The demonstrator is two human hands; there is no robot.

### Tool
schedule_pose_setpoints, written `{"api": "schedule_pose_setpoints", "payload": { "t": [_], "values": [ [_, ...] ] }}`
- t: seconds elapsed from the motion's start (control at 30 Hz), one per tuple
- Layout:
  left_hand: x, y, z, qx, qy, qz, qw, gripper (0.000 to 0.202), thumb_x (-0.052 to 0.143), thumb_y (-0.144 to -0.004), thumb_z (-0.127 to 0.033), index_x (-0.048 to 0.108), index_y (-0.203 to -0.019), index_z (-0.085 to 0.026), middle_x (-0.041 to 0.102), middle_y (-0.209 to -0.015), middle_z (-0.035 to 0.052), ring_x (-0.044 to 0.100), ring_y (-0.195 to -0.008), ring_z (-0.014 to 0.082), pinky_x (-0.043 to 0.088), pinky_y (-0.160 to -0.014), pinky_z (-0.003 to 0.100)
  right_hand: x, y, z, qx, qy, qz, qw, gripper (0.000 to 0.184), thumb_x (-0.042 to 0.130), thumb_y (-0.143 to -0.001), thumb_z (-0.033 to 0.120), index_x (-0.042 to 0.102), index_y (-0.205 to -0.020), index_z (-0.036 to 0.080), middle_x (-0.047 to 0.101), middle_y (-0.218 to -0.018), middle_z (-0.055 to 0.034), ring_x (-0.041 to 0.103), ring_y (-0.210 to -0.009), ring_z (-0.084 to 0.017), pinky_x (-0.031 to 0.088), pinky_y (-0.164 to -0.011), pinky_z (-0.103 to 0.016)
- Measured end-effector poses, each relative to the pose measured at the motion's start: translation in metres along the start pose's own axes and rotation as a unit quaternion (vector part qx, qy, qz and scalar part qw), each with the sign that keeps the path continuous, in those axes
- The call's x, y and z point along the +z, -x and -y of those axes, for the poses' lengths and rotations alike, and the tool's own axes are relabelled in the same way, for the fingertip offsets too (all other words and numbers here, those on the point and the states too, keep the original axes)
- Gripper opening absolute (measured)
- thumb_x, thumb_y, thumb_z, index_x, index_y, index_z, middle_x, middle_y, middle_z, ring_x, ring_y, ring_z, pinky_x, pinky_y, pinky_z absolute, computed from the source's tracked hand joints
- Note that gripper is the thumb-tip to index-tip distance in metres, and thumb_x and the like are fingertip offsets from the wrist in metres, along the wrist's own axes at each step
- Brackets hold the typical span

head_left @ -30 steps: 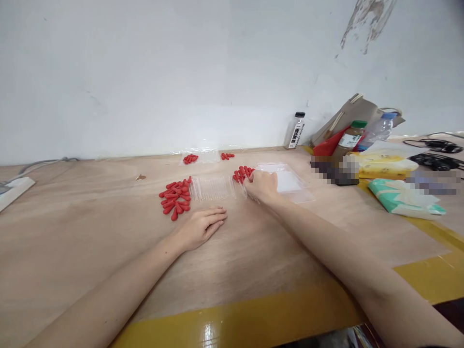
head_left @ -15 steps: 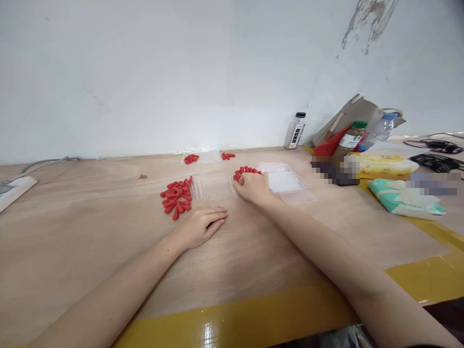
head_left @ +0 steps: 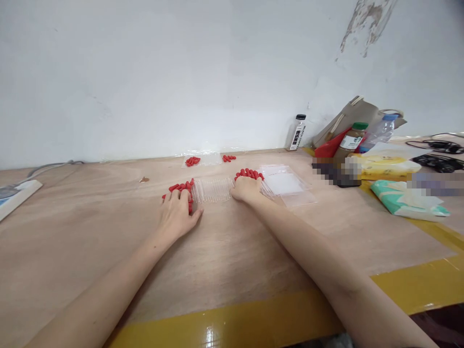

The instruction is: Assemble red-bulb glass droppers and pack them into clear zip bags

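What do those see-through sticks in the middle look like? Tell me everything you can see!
The thin clear tubes are straight, slim and shiny, like glass or clear plastic; I can't tell which. Many lie flat on the wooden table, side by side in a row, their ends pointing toward the wall and the person. Red bulbs sit by the row's left end. The right hand is at its right end; whether it touches them is unclear.

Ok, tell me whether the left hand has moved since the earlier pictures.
Yes: the left hand has moved left, nearer the brown patch on the table, and now covers part of the red bulbs.
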State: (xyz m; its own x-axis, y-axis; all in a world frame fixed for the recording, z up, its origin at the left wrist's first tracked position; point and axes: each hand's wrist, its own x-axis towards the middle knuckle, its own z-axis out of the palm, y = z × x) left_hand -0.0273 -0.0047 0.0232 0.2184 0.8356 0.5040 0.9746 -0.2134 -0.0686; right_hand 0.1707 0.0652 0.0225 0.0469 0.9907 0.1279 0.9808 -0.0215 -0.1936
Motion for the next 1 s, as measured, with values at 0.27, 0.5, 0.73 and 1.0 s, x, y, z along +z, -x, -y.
{"api": "schedule_pose_setpoints", "payload": {
  "t": [0.27,0.5,0.73,1.0],
  "values": [
    [-0.002,0.001,0.004,0.008,-0.060,0.077,0.995,0.031,0.042,-0.080,-0.045,0.050,-0.085,-0.015,0.061,-0.080,0.0138,0.059,-0.073,0.0298,0.042,-0.064,0.040,-0.013,0.025,-0.018,-0.060,-0.008,-0.073,0.995,0.029,0.039,-0.081,0.031,0.062,-0.072,0.015,0.064,-0.076,-0.0113,0.057,-0.077,-0.024,0.029,-0.074,-0.040],
    [-0.001,0.003,0.001,0.073,-0.133,0.016,0.988,0.020,0.041,-0.081,-0.025,0.055,-0.075,-0.013,0.060,-0.074,0.0142,0.059,-0.071,0.0292,0.041,-0.064,0.039,-0.010,0.068,-0.051,-0.165,0.035,-0.121,0.978,0.026,0.040,-0.084,0.033,0.056,-0.075,0.015,0.064,-0.075,-0.0097,0.056,-0.072,-0.022,0.025,-0.073,-0.036],
    [-0.004,0.007,-0.017,0.112,-0.039,-0.044,0.992,0.024,0.037,-0.087,-0.026,0.054,-0.077,-0.014,0.058,-0.075,0.0113,0.057,-0.070,0.0242,0.041,-0.060,0.034,0.004,0.069,-0.068,-0.174,-0.013,-0.152,0.973,0.017,0.039,-0.086,0.028,0.049,-0.084,0.015,0.063,-0.078,-0.0066,0.055,-0.072,-0.019,0.025,-0.070,-0.031],
    [0.016,0.012,-0.033,0.103,0.299,0.037,0.948,0.018,0.049,-0.082,-0.025,0.058,-0.095,-0.017,0.063,-0.078,0.0039,0.059,-0.073,0.0174,0.047,-0.065,0.030,0.008,0.076,-0.071,-0.310,-0.110,-0.146,0.933,0.024,0.040,-0.087,0.016,0.054,-0.106,0.018,0.064,-0.092,-0.0058,0.056,-0.083,-0.015,0.025,-0.078,-0.031]
  ]
}}
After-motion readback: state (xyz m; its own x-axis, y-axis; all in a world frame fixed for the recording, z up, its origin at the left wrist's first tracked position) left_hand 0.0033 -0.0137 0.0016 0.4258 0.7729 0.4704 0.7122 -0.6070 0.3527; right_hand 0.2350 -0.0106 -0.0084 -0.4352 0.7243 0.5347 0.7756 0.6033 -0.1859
